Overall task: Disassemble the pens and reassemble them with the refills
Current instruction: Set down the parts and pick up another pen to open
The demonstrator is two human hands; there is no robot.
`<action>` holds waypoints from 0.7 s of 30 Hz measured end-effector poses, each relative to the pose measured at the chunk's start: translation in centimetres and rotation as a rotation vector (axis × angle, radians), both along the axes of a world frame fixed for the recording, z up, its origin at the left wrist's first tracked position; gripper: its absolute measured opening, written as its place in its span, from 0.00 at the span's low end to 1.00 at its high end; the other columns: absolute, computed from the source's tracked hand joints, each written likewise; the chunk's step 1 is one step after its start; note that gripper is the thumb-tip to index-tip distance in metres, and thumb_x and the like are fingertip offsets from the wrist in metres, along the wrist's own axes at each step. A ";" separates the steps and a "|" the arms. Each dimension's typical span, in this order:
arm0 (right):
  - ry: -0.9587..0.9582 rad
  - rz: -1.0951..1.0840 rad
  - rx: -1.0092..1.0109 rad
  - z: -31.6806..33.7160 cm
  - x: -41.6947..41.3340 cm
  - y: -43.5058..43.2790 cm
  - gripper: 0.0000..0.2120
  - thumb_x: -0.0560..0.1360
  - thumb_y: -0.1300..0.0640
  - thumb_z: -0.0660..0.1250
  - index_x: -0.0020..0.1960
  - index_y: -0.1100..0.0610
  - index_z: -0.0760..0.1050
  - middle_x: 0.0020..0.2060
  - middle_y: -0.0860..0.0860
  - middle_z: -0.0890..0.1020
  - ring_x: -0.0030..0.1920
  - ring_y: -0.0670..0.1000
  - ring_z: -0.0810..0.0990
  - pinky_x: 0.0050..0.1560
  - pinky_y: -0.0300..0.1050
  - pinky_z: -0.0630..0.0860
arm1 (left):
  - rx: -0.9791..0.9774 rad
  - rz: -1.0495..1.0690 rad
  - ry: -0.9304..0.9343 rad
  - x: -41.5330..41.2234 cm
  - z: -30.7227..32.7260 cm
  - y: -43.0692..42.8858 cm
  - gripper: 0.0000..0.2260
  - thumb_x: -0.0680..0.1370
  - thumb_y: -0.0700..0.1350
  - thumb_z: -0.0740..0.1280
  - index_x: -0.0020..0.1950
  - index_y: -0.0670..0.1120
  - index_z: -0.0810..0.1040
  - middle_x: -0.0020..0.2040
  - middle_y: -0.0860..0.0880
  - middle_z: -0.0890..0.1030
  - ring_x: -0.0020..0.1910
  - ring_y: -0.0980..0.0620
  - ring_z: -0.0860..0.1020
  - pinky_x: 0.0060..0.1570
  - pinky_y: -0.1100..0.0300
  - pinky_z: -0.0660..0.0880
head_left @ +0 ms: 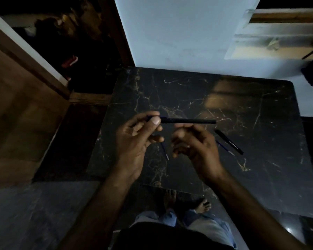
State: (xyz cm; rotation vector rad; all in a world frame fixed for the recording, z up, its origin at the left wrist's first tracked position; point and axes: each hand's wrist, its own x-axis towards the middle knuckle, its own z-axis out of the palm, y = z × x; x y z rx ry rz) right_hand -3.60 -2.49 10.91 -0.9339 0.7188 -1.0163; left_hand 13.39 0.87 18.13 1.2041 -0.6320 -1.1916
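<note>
I pinched the black pen at its left end in my left hand above the counter, my right hand loosely spread beneath it, judging I should steady the barrel before pulling straight.

Setting: a room in a home, dimly lit. Evidence: black marble-patterned bench with gold veining stands against a pale painted wall at upper centre of the frame. Brown wooden door with frame at left; beyond it, upper left, a dark space with blurred household clutter, contents not identifiable. Wooden shelf or ledge at upper right. Dark polished stone floor at lower left. Person stands barefoot, bare feet visible at lower centre.
</note>
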 end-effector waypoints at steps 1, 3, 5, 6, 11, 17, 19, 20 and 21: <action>-0.084 -0.015 -0.028 2.4 -0.7 0.3 0.13 0.80 0.57 0.72 0.62 0.62 0.79 0.45 0.60 0.84 0.42 0.58 0.84 0.37 0.50 0.80 | -0.022 -0.026 -0.029 -0.6 0.2 -0.2 0.09 0.73 0.44 0.76 0.52 0.45 0.87 0.47 0.49 0.87 0.43 0.55 0.84 0.36 0.62 0.81; -0.127 -0.123 -0.071 6.1 -2.0 0.5 0.12 0.81 0.58 0.70 0.59 0.66 0.78 0.41 0.59 0.83 0.39 0.58 0.83 0.35 0.50 0.80 | -0.083 -0.088 -0.079 -1.9 0.7 -0.5 0.07 0.76 0.41 0.77 0.53 0.44 0.87 0.47 0.49 0.88 0.43 0.55 0.85 0.37 0.63 0.82; -0.140 -0.237 -0.084 8.4 -3.0 0.4 0.11 0.80 0.59 0.69 0.54 0.68 0.77 0.37 0.59 0.82 0.35 0.56 0.82 0.33 0.49 0.79 | -0.153 -0.139 -0.098 -3.3 1.4 -0.8 0.05 0.78 0.40 0.76 0.53 0.47 0.88 0.47 0.50 0.88 0.43 0.55 0.86 0.38 0.62 0.82; -0.155 -0.268 -0.097 9.2 -3.5 0.3 0.09 0.79 0.60 0.69 0.52 0.67 0.77 0.36 0.58 0.82 0.34 0.56 0.82 0.32 0.49 0.79 | -0.178 -0.144 -0.094 -4.1 1.9 -1.0 0.05 0.78 0.41 0.76 0.52 0.49 0.88 0.47 0.49 0.88 0.43 0.55 0.86 0.38 0.62 0.82; -0.161 -0.287 -0.251 11.7 -5.7 0.0 0.03 0.79 0.64 0.69 0.50 0.64 0.80 0.38 0.55 0.85 0.35 0.53 0.83 0.32 0.46 0.79 | -0.185 -0.142 0.008 -8.1 4.2 -1.9 0.08 0.74 0.46 0.77 0.52 0.46 0.89 0.44 0.44 0.88 0.41 0.46 0.87 0.40 0.53 0.83; -0.268 -0.397 -0.183 13.0 -7.9 0.4 0.10 0.79 0.62 0.70 0.52 0.70 0.77 0.35 0.59 0.82 0.33 0.54 0.81 0.30 0.44 0.76 | -0.210 -0.003 0.089 -13.1 6.5 -1.8 0.05 0.79 0.46 0.75 0.48 0.46 0.89 0.38 0.45 0.87 0.34 0.49 0.85 0.32 0.58 0.80; -0.291 -0.419 -0.192 13.3 -8.3 0.8 0.10 0.79 0.62 0.70 0.52 0.70 0.76 0.35 0.59 0.81 0.32 0.54 0.79 0.29 0.43 0.75 | -0.265 -0.006 0.086 -14.7 7.1 -1.6 0.06 0.79 0.46 0.73 0.48 0.45 0.88 0.36 0.43 0.85 0.31 0.48 0.83 0.30 0.58 0.78; -0.290 -0.415 -0.211 13.6 -8.3 1.0 0.08 0.79 0.63 0.70 0.52 0.69 0.76 0.35 0.59 0.81 0.32 0.54 0.79 0.29 0.43 0.75 | -0.284 -0.015 0.066 -15.6 7.2 -1.3 0.07 0.79 0.46 0.73 0.49 0.45 0.88 0.36 0.42 0.85 0.31 0.47 0.82 0.30 0.58 0.78; -0.295 -0.414 -0.220 13.9 -8.6 1.2 0.07 0.80 0.63 0.69 0.52 0.68 0.77 0.35 0.58 0.81 0.32 0.53 0.79 0.29 0.43 0.75 | -0.292 -0.001 0.049 -16.1 7.4 -1.1 0.06 0.79 0.47 0.74 0.48 0.45 0.88 0.36 0.42 0.84 0.31 0.46 0.82 0.30 0.57 0.78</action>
